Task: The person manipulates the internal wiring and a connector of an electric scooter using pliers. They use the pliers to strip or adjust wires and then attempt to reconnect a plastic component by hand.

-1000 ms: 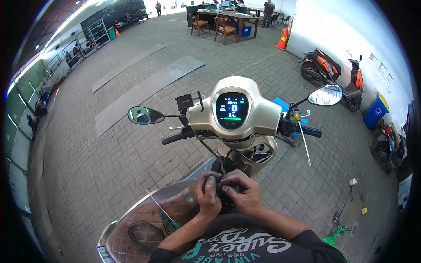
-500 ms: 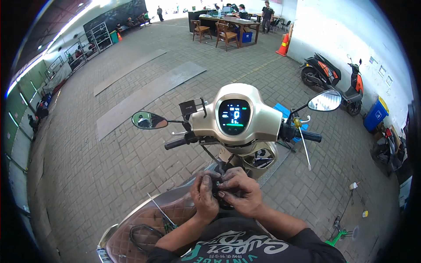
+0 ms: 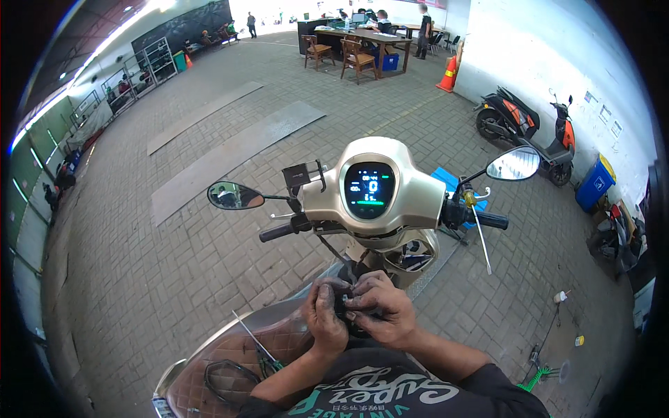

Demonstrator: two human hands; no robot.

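Close together in front of my chest, my left hand (image 3: 326, 319) and my right hand (image 3: 383, 310) are closed on a small black part (image 3: 342, 302). My fingers hide most of it, so its exact kind cannot be made out. Dark cables (image 3: 354, 269) run from just beyond my fingertips toward the steering column of a beige scooter (image 3: 424, 195). Its lit display (image 3: 370, 187) faces me. Left of my left forearm, a screwdriver (image 3: 252, 336) and a black cable loop (image 3: 230, 382) lie on the brown quilted seat (image 3: 203, 357).
A second screwdriver (image 3: 483, 237) hangs by the right handlebar grip (image 3: 491, 220). Mirrors (image 3: 235, 195) stick out on both sides. Beyond are metal plates (image 3: 244, 157) on the paving, a parked orange-black scooter (image 3: 512, 115), a blue bin (image 3: 594, 182), a traffic cone (image 3: 447, 75) and a desk (image 3: 369, 35) with people.
My right fingers have shifted slightly around the black part, while my left hand keeps nearly the same grip. The whole view has moved a little.
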